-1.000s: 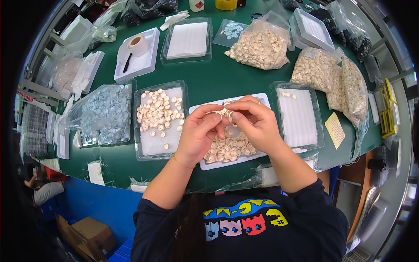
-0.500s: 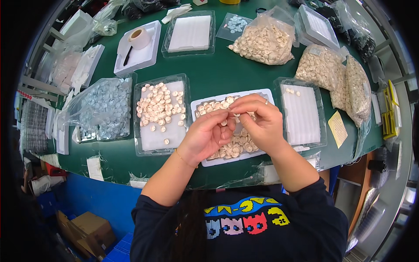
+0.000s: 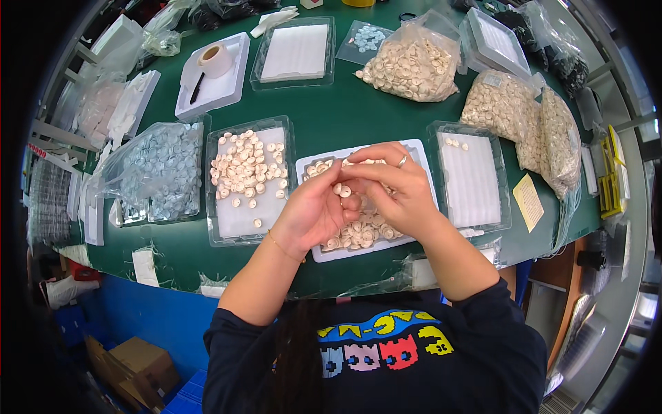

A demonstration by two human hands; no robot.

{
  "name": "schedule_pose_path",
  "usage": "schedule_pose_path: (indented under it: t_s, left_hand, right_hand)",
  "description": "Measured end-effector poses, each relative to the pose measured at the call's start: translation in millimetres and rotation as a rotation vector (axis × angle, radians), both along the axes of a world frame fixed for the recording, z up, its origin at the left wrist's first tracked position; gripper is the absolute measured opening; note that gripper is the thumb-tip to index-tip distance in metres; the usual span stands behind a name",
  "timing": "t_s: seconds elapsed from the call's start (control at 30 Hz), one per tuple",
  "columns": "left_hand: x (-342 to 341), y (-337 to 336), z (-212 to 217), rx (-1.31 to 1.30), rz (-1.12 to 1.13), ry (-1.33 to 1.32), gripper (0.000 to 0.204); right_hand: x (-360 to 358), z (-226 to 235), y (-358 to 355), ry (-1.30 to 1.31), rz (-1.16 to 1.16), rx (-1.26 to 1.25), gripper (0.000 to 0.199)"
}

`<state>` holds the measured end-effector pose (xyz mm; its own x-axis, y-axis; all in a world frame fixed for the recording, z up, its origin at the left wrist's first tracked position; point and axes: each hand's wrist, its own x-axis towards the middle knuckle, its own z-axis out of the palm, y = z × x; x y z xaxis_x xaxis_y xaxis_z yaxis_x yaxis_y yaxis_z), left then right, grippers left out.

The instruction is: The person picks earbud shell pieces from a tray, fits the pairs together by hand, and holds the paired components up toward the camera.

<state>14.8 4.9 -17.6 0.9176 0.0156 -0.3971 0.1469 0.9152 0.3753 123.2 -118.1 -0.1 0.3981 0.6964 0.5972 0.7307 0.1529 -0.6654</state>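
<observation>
Both hands have barely shifted since a moment ago, staying joined above the white tray (image 3: 420, 148) of small cream rings (image 3: 362, 231) at the near middle of the green bench (image 3: 345, 114). Left hand (image 3: 314, 214) curls narrowly, fingers (image 3: 339, 181) pinching one cream ring (image 3: 343, 191); right hand (image 3: 393, 190) closes on the same piece. Two clear trays (image 3: 214, 179) flank it, one each side. Three bags of rings (image 3: 414, 65) lie beyond. Bare green shows between trays.
</observation>
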Motion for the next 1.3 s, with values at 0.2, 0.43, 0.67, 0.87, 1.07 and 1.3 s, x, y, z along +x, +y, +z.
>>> schedule_pose_path:
  t_s: [0.2, 0.43, 0.67, 0.87, 1.07, 1.3]
  left_hand:
    - [-15.6, 58.2, 6.4, 0.406, 0.289, -0.162, 0.025]
    - [-11.7, 65.2, -5.3, 2.260, 0.517, 0.361, 0.014]
    - [-6.8, 15.3, -11.3, 2.278, -0.005, 0.157, 0.011]
    - [-2.0, 15.5, -17.2, 2.262, 0.050, 0.104, 0.009]
    - [-2.2, 19.7, -11.5, 2.157, 0.069, 0.003, 0.008]
    - [-5.1, 12.7, 3.0, 1.080, 0.133, -0.108, 0.015]
  right_hand:
    - [24.2, 3.9, -10.5, 0.246, -0.139, -0.137, 0.012]
    - [24.7, -12.1, -9.0, -0.003, -0.144, -0.432, 0.010]
    - [14.5, -19.9, -9.4, -0.039, -0.066, -0.609, 0.016]
    - [15.0, -18.7, -9.2, 0.010, -0.038, -0.636, 0.016]
    - [15.7, -13.9, -10.4, 0.011, -0.022, -0.526, 0.015]
    - [12.1, 3.1, -11.1, 0.452, 0.057, -0.422, 0.015]
